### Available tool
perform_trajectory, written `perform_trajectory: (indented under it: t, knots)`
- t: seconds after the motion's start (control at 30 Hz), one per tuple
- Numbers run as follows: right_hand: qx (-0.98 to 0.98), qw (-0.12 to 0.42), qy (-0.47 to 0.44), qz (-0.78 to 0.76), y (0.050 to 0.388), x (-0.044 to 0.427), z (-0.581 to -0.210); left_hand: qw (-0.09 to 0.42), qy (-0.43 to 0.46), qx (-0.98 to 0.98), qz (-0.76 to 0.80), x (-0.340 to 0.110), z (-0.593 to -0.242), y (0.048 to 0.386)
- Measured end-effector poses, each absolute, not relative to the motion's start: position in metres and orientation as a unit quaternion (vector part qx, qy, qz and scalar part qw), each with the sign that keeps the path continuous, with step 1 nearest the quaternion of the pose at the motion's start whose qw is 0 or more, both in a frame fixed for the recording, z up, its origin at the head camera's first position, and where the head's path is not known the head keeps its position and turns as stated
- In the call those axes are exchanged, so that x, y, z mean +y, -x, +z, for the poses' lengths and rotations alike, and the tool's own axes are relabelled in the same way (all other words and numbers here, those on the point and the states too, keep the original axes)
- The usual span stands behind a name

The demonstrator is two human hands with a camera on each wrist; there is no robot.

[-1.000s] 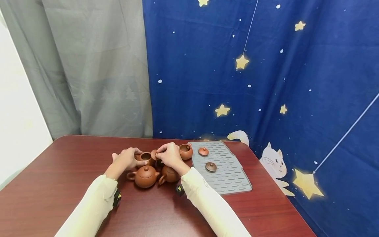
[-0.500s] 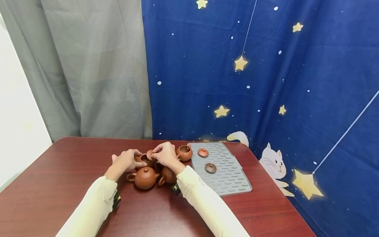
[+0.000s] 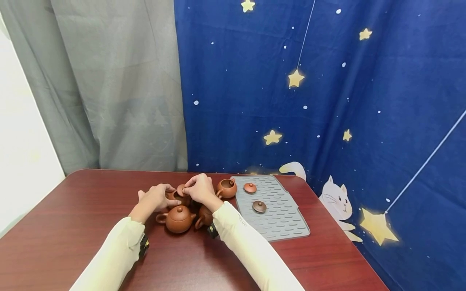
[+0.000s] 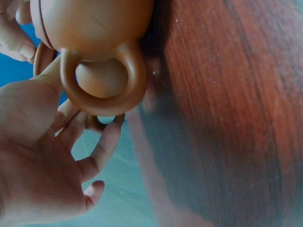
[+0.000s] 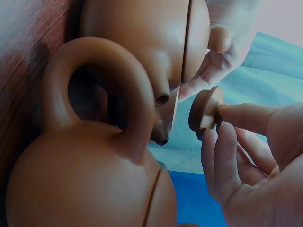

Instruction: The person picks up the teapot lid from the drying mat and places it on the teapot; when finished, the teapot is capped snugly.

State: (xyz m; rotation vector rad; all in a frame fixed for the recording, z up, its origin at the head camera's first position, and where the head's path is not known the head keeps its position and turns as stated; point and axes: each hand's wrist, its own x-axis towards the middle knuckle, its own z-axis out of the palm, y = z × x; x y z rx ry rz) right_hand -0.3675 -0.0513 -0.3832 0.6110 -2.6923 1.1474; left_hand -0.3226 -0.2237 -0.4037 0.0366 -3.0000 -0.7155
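In the head view my left hand (image 3: pixel 155 197) holds a small brown clay teapot (image 3: pixel 186 201) with no lid on it, thumb and fingers on either side of its body. My right hand (image 3: pixel 201 189) pinches a round lid (image 5: pixel 202 111) by its knob, tilted on edge just over that teapot's mouth. The right wrist view shows a gap between lid and spout. Nearer the person stands a lidded teapot (image 3: pixel 178 220), its handle close to the left palm in the left wrist view. Under the right forearm a second lidded teapot (image 3: pixel 204 216) is partly hidden.
To the right of the hands stands another uncovered teapot (image 3: pixel 227 189). Beside it lies a grey ridged mat (image 3: pixel 280 216), bearing an orange-red lid (image 3: pixel 250 187) and a dark brown lid (image 3: pixel 259 206). The wooden table (image 3: pixel 91 226) ends at a curtain behind.
My right hand has moved left with the lid, from beside the uncovered teapot to over its mouth. The left hand has stayed on the teapot.
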Motion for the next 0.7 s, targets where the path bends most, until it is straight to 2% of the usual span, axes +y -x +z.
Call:
perform_trajectory:
  t: [0.7]
  knots:
    - [-0.912,0.067,-0.182,0.360,0.369,-0.062,-0.391,0.022,-0.023,-0.974,-0.226,-0.223,-0.402,0.323]
